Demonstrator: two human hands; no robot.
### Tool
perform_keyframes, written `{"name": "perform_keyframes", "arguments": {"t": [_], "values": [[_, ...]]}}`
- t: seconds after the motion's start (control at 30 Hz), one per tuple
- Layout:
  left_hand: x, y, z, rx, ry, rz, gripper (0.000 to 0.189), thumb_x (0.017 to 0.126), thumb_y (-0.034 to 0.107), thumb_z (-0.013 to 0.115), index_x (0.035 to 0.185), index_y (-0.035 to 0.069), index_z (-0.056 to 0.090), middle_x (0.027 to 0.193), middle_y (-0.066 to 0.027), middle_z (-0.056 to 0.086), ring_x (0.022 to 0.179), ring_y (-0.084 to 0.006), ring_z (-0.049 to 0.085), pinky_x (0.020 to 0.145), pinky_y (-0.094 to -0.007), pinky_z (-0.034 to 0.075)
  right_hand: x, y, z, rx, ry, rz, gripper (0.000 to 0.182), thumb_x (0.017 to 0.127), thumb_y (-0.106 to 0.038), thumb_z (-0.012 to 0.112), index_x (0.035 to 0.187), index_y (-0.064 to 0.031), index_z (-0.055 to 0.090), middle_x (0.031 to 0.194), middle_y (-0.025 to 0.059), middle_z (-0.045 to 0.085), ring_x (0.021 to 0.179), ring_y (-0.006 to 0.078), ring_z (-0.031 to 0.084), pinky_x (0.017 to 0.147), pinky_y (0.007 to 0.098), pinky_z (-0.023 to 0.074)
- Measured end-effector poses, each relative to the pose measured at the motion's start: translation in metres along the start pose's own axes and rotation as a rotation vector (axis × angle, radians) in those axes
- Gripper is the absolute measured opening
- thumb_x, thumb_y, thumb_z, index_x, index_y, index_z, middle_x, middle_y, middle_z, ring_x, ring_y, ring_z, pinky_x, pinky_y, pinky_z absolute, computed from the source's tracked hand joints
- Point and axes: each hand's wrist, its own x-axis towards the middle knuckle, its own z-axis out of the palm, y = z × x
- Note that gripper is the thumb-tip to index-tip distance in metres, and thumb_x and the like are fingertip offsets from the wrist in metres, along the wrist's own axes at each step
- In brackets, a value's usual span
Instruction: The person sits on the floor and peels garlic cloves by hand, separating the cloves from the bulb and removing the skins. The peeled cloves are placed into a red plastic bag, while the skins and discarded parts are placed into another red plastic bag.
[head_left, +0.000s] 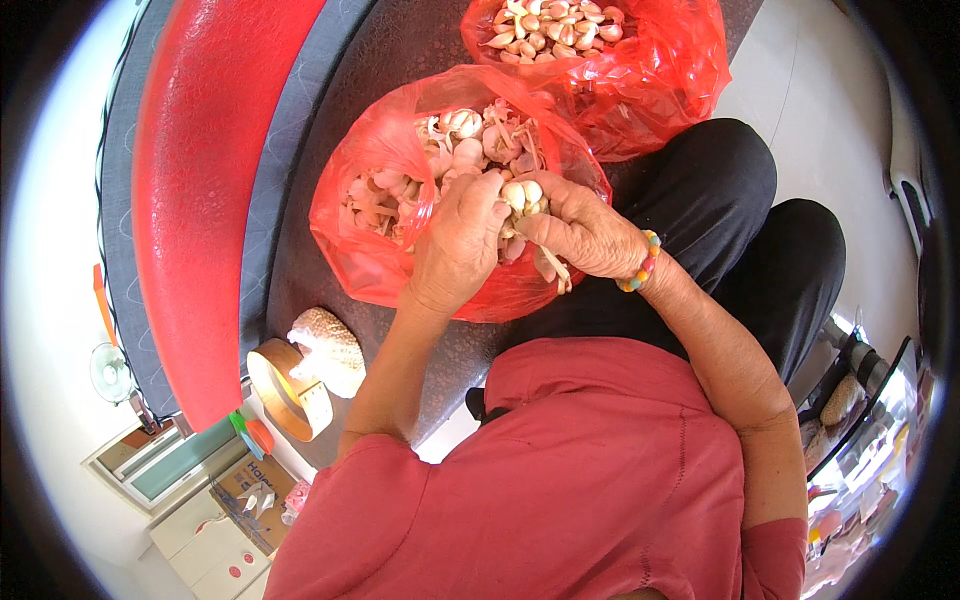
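Both my hands meet over an open red plastic bag (352, 262) on the seat beside my legs. Between the fingertips is a partly opened garlic bulb (523, 196), its pale cloves showing. My left hand (459, 234) grips the bulb from the left. My right hand (589, 225), with a beaded bracelet (646, 262) at the wrist, holds it from the right, thumb on the near side. A dry garlic stalk (555, 266) hangs below the right thumb. Whole garlic bulbs (466, 154) fill the bag under my hands, which partly hide them.
A second red plastic bag (660, 82), holding loose garlic cloves (555, 30), stands just beyond. The red and grey sofa backrest (202, 187) rises on the left. Near my left elbow lie a coiled tan strap (289, 390) and a textured beige item (330, 349). A glass-topped table (862, 450) is at right.
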Motion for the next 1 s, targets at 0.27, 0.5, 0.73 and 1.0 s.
{"name": "perform_keyframes", "arguments": {"t": [0.27, 0.5, 0.73, 1.0], "values": [[-0.001, -0.002, 0.003, -0.597, 0.044, -0.440, 0.024, 0.098, 0.024, 0.041, 0.108, 0.004, 0.051, 0.085, -0.0038, 0.055, 0.068, -0.0100, 0.050, 0.055, -0.0229, 0.041, 0.001, 0.004, -0.001, 0.188, 0.029, -0.074, 0.043, 0.092, -0.028, 0.051, 0.123, 0.0001, 0.043, 0.104, 0.0107, 0.058, 0.086, 0.0173, 0.062, 0.062, 0.0269, 0.0533], [-0.003, -0.008, 0.001, -1.015, 0.040, -0.768, 0.032, 0.097, 0.041, 0.039, 0.108, 0.012, 0.048, 0.070, 0.0005, 0.043, 0.054, -0.0067, 0.037, 0.044, -0.0191, 0.034, 0.002, -0.012, 0.000, 0.334, 0.026, 0.005, 0.035, 0.092, -0.022, 0.054, 0.119, 0.0000, 0.050, 0.101, 0.0083, 0.061, 0.084, 0.0157, 0.063, 0.065, 0.0263, 0.0545], [0.001, -0.012, -0.005, -1.171, 0.114, -0.869, 0.032, 0.092, 0.039, 0.050, 0.106, 0.009, 0.052, 0.085, -0.0034, 0.053, 0.064, -0.0083, 0.045, 0.056, -0.0217, 0.039, 0.005, -0.009, 0.003, 0.276, 0.071, -0.064, 0.055, 0.083, -0.035, 0.066, 0.120, 0.0011, 0.049, 0.101, 0.0086, 0.061, 0.085, 0.0158, 0.063, 0.066, 0.0253, 0.0535], [0.006, -0.004, -0.008, -0.440, -0.059, -0.260, 0.029, 0.085, 0.015, 0.063, 0.108, -0.002, 0.056, 0.090, -0.0067, 0.060, 0.075, -0.0099, 0.054, 0.066, -0.0233, 0.044, 0.006, 0.000, 0.002, 0.163, 0.088, -0.085, 0.041, 0.082, -0.025, 0.069, 0.113, -0.0016, 0.056, 0.091, 0.0069, 0.066, 0.077, 0.0109, 0.062, 0.057, 0.0204, 0.0487]]}}
